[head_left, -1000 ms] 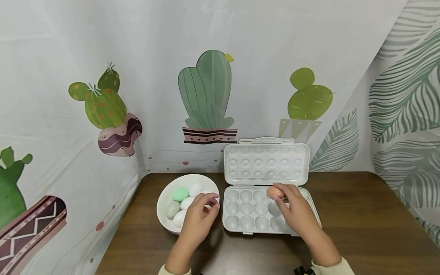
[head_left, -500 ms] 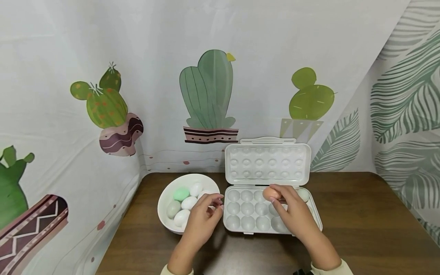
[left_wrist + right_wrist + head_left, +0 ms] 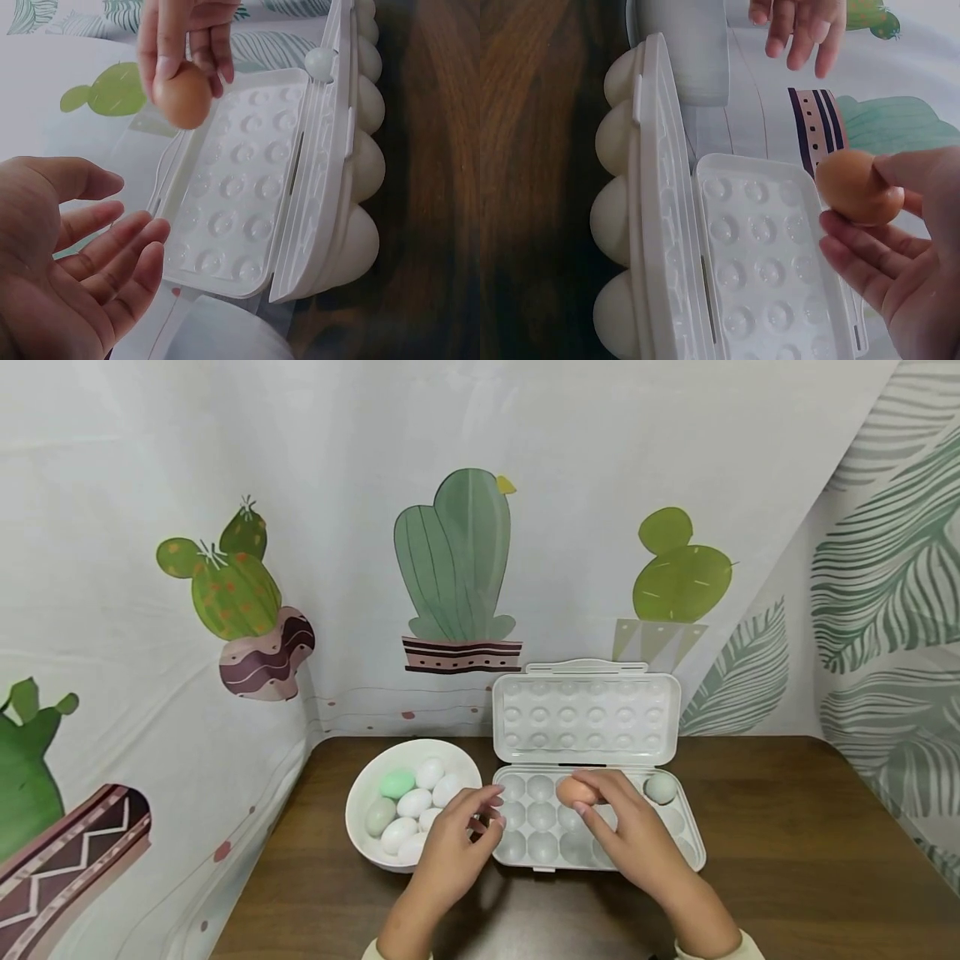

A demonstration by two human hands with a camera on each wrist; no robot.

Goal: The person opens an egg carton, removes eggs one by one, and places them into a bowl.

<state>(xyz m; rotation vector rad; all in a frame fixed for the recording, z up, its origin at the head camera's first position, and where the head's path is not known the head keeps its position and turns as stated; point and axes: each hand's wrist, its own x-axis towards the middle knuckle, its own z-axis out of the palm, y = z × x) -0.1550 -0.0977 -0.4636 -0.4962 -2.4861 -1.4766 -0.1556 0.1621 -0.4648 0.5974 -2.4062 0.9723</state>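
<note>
right hand: my right hand point(image 3: 633, 835) has a brown egg point(image 3: 576, 791) pinched between thumb and fingertips. From the head view it hangs over the back row of the egg tray point(image 3: 693, 847), roughly the middle cups. The right wrist view shows the same egg point(image 3: 857, 187) sitting against my fingertips point(image 3: 855, 255), clear of the plastic.

left hand: my left hand point(image 3: 457, 839) is relaxed and holding nothing. The fingers are loosely spread, tips pointing at the tray's left edge, right between the bowl and the tray. In the left wrist view the palm point(image 3: 67, 255) faces up and the egg point(image 3: 182, 95) floats above it in the other hand.

egg tray: white plastic, lid point(image 3: 587, 712) flipped up and leaning toward the backdrop. One grey-green egg point(image 3: 661, 788) sits in the back right corner cup. The other cups I can see are bare, though my right hand hides a few.

bowl: a white bowl point(image 3: 360, 827) sits just left of the tray, touching it or nearly, can't tell which. Inside there's a mint green egg point(image 3: 397, 783), a greyish egg point(image 3: 379, 815) and a bunch of white eggs point(image 3: 415, 802).

table: dark brown wood point(image 3: 795, 852), and everything sits on it.

backdrop: white cloth with cactus prints point(image 3: 453, 568) behind and leafy prints point(image 3: 885, 577) off to the right.
</note>
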